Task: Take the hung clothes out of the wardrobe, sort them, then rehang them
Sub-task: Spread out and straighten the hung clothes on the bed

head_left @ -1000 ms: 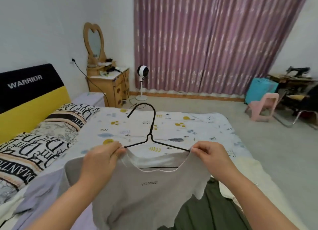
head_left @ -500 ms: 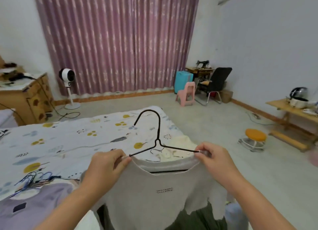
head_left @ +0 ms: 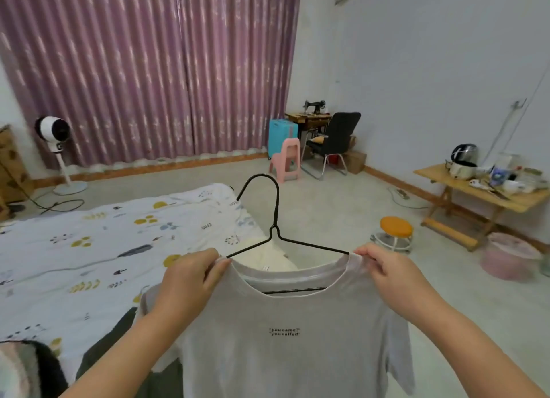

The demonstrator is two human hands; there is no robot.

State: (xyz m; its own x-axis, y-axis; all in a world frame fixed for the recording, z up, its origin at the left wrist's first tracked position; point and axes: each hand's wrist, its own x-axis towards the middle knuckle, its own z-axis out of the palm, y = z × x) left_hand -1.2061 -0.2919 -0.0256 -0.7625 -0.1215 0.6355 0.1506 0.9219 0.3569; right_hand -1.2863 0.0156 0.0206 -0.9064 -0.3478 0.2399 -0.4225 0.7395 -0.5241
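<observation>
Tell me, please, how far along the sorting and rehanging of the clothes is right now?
Done: the grey T-shirt already sits on the black hanger. In hand: the left hand and right hand each pinch a shoulder of it, holding it up over the bed. Left: hanging it up, though no wardrobe is in view. Dark clothes also lie on the bed, so the job looks unfinished.

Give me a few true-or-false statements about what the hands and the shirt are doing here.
1. Both hands, left hand and right hand, pinch the grey T-shirt at its shoulders. True.
2. The black wire hanger sits inside the shirt's neck. True.
3. The hanger's hook is on a wardrobe rail. False: it hangs on nothing.
4. The orange stool stands on the bed. False: it stands on the floor.
</observation>
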